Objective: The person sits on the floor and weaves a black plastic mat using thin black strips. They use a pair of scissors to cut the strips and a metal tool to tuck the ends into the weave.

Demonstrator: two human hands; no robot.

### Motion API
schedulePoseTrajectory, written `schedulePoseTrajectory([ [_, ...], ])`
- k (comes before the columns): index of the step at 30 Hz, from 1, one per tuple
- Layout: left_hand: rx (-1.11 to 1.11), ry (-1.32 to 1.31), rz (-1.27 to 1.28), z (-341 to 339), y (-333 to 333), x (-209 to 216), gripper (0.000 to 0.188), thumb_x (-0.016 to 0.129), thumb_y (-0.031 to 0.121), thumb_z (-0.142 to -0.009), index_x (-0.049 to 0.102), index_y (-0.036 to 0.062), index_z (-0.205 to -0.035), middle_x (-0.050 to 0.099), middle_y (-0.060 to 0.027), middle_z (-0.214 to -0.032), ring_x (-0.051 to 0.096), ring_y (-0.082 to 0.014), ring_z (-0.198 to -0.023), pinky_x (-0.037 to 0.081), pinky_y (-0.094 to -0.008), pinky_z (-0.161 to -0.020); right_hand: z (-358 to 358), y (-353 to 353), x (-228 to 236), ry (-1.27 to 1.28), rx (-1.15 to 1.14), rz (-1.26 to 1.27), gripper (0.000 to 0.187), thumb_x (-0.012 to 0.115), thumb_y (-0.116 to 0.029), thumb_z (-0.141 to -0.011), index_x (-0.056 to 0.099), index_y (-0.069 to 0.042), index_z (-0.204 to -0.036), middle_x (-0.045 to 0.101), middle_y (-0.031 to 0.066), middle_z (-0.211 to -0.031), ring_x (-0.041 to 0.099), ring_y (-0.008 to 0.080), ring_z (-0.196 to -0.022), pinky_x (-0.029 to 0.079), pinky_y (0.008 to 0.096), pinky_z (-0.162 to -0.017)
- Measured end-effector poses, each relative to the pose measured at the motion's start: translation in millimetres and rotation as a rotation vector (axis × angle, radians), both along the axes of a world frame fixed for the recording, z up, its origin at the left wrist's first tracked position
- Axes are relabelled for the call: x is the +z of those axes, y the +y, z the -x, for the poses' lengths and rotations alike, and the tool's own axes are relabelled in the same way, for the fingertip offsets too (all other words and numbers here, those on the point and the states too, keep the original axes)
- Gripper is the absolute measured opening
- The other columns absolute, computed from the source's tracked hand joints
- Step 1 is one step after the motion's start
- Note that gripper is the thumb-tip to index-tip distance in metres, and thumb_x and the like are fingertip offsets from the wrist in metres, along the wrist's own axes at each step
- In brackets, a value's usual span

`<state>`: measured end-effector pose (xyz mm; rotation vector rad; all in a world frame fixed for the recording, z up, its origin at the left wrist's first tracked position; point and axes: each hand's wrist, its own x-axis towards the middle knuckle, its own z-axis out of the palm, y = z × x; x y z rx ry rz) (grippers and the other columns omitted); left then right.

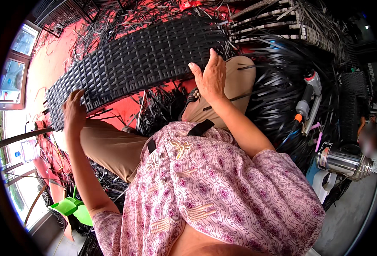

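Observation:
A long black woven panel (pixel 141 57) of flat plastic strips slants across in front of me, from the left up to the upper right. My left hand (pixel 74 112) is at its near left edge, with bent fingers over the weave; the fingertips are partly in shadow. Close to the near edge toward the right end is my right hand (pixel 213 77), thumb and fingers apart and nothing in them. Loose strip ends stick out from the panel's right end. My right knee (pixel 241 70) is just beyond this hand.
Loose black strips (pixel 278 85) are heaped on the right. An air stapler (pixel 310 100) with an orange fitting lies on them. A striped woven frame (pixel 269 27) stands at the upper right, a metal canister (pixel 342 160) at the right, and a green dustpan (pixel 71 208) at the lower left.

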<state>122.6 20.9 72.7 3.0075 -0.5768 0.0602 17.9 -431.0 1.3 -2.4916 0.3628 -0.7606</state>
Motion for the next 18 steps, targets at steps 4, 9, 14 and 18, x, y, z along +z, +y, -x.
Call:
schedulePoseTrajectory([
  [4,-0.185,-0.183,0.475,39,-125,-13,0.041,0.066,0.017,-0.096,0.061,0.0065,-0.135,0.064,-0.0116,-0.135,0.058,-0.0295,-0.126,0.038,-0.0416,-0.110,25,11,-1,-0.008,0.053,-0.021,0.084,0.075,-0.043,-0.089,0.038,0.009,-0.144,0.055,0.0277,-0.126,0.051,0.0434,-0.116,0.040,0.0523,-0.103],
  [9,-0.135,-0.381,0.331,54,-183,-48,0.047,0.064,0.025,-0.098,0.057,0.0078,-0.142,0.056,-0.0112,-0.142,0.049,-0.0305,-0.131,0.032,-0.0434,-0.113,36,2,4,0.033,0.127,-0.035,0.084,0.077,-0.041,-0.088,0.039,0.010,-0.143,0.054,0.0275,-0.126,0.052,0.0430,-0.116,0.041,0.0493,-0.103],
  [14,-0.096,-0.397,0.284,58,-190,-57,0.053,0.062,0.032,-0.099,0.055,0.0106,-0.146,0.052,-0.0089,-0.147,0.046,-0.0289,-0.136,0.029,-0.0454,-0.115,46,-16,15,0.120,0.170,-0.072,0.071,0.073,-0.036,-0.092,0.043,0.004,-0.144,0.059,0.0248,-0.124,0.060,0.0412,-0.111,0.049,0.0474,-0.095],
  [18,-0.082,-0.431,0.245,56,-186,-55,0.058,0.064,0.037,-0.097,0.053,0.0113,-0.148,0.051,-0.0093,-0.149,0.043,-0.0290,-0.140,0.028,-0.0464,-0.116,38,-41,25,0.069,0.072,-0.288,0.046,0.071,-0.036,-0.096,0.064,0.000,-0.123,0.067,0.0188,-0.113,0.069,0.0325,-0.090,0.055,0.0425,-0.080],
])
